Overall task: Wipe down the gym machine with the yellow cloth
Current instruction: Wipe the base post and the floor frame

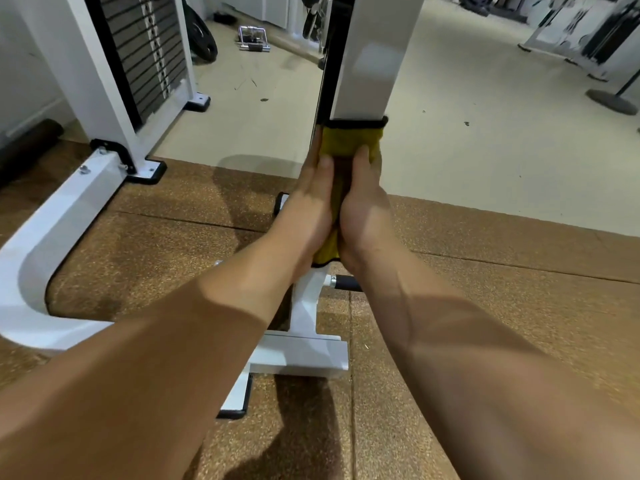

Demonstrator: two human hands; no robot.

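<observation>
A yellow cloth [346, 142] with a black hem is wrapped around the white upright post [374, 57] of the gym machine, at the centre of the view. My left hand [308, 206] grips the cloth-covered post from the left, thumb on the front. My right hand [363, 206] grips it from the right, its thumb lying beside the left one. The cloth's lower end [325, 252] hangs out below my palms. The post section under my hands is hidden.
The machine's white base foot [301, 355] sits on brown rubber matting below my arms. A weight stack [145, 53] in a white frame stands at the left, with a curved white base rail [45, 237]. A metal cable handle [252, 38] lies on the beige floor beyond.
</observation>
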